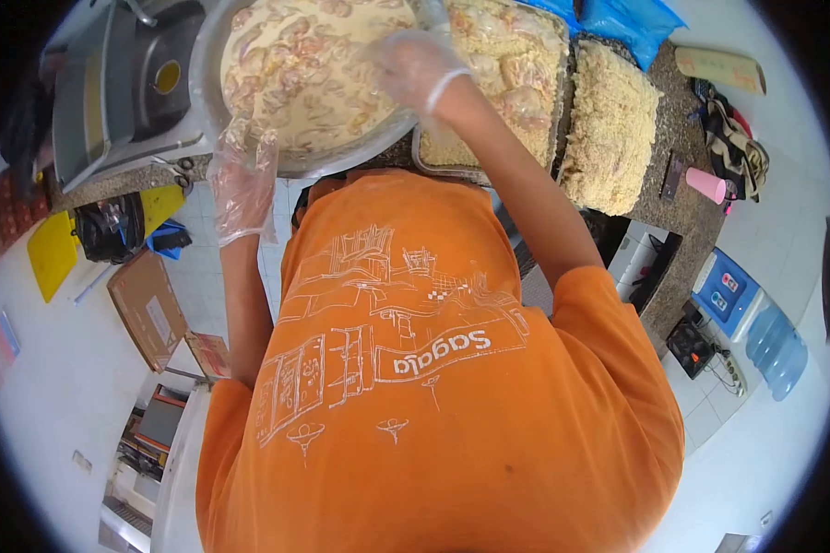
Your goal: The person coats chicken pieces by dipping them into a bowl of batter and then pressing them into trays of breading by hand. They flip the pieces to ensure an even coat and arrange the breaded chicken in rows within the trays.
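A big metal bowl [214, 111] on the counter holds pieces of meat in a pale creamy batter [304, 74]. To its right stands a tray [452, 170] of breadcrumbs with coated pieces [512, 69] on it. My left hand [242, 184], in a clear plastic glove, rests at the bowl's near rim with the fingers loose and nothing in them. My right hand [415, 64], also gloved, hovers over the bowl's right edge beside the tray. It is blurred, so I cannot tell whether it holds a piece. My orange shirt fills the lower view.
A second heap of breadcrumbs [610, 124] lies right of the tray on the stone counter [687, 207]. A sink [143, 88] is at the left. A pink cup [706, 184], a blue bag [629, 23], a water dispenser [729, 295], cardboard [148, 309] and a yellow board [51, 251] surround me.
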{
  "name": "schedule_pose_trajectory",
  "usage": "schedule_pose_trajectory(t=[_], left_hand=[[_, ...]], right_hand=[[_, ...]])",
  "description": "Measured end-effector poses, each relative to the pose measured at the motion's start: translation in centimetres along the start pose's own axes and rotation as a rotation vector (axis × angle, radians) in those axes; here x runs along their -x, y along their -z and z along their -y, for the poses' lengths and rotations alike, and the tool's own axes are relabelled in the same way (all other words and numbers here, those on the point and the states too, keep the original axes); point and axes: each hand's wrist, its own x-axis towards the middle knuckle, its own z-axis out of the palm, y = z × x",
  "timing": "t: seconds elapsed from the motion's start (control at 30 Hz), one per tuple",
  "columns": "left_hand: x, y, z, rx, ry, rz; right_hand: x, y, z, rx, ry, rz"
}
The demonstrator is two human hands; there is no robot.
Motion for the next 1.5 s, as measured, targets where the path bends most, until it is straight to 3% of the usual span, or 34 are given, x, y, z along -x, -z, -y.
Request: schedule_pose_trajectory(t=[0.03, 0.1, 0.13, 0.2, 0.33, 0.43, 0.63, 0.7, 0.73, 0.8, 0.93, 1.03, 1.1, 1.17, 1.2, 1.27, 1.3, 1.33, 1.4, 1.43, 1.5], left_hand=[[0.0, 0.4, 0.3, 0.009, 0.01, 0.001], [-0.1, 1.0, 1.0, 0.043, 0.003, 0.006], [0.1, 1.3, 1.4, 0.073, -0.008, 0.019], [0.2, 1.9, 2.2, 0.065, -0.011, 0.001], [0.3, 2.5, 3.4, 0.071, 0.042, -0.001], [0.0, 2.5, 4.5, 0.074, -0.026, -0.003], [-0.4, 1.8, 4.5, 0.071, -0.021, 0.028], [-0.7, 1.2, 4.2, 0.071, -0.04, 0.028], [-0.8, 0.9, 3.9, 0.068, -0.058, 0.027], [-0.9, 0.7, 2.6, 0.06, -0.068, 0.027], [-0.9, -0.3, 0.7, 0.073, -0.048, 0.044], [-0.7, -0.8, -0.8, 0.055, -0.032, 0.098], [-0.4, -1.6, -1.1, 0.01, -0.037, 0.115], [-0.3, -2.1, -1.6, -0.037, -0.035, 0.128], [-0.3, -2.2, -1.9, -0.038, -0.066, 0.132], [0.0, -2.2, -2.5, -0.044, -0.091, 0.136], [0.2, -2.1, -3.0, -0.032, -0.071, 0.144], [0.5, -2.2, -3.3, -0.02, -0.048, 0.152], [1.1, -2.3, -3.3, -0.023, -0.027, 0.145], [1.4, -2.4, -3.1, -0.023, -0.014, 0.137], [2.1, -3.2, -1.8, -0.063, 0.0, 0.096]], right_hand=[[-1.6, -1.0, 1.0, 0.003, 0.005, 0.004], [-4.7, -2.7, 2.8, 0.067, -0.203, 0.304], [-5.8, -3.2, 3.4, 0.07, -0.2, 0.309], [-8.0, -3.9, 4.1, 0.046, -0.439, 0.168], [-11.2, -7.4, 3.3, 0.128, -0.499, 0.204], [-11.7, -8.0, 3.8, 0.26, -0.343, 0.319], [-7.6, -3.6, 2.6, -0.114, -0.446, 0.235], [-5.4, -1.3, 1.2, -0.409, -0.638, 0.214], [-3.4, -0.3, 0.9, -0.403, -0.646, 0.21], [1.5, 1.8, 1.2, -0.968, -0.697, -0.172], [8.4, 6.4, -0.2, -0.986, -0.831, -0.262], [12.4, 6.1, -5.2, -0.557, -0.768, 0.027], [13.4, 5.1, -5.6, -0.428, -0.714, 0.045], [12.4, 5.8, -2.2, -0.162, -0.661, 0.06], [11.8, 6.0, -0.7, -0.168, -0.663, 0.061], [11.1, 5.8, 0.7, 0.294, -0.222, 0.456], [12.8, 3.0, -0.3, 0.494, -0.181, 0.542], [13.0, 3.2, 0.1, 0.489, -0.175, 0.546], [13.4, 3.6, 1.1, 0.329, -0.366, 0.541], [13.2, 3.4, 0.9, 0.325, -0.353, 0.547], [12.2, 2.9, 1.1, 0.433, -0.292, 0.358]])
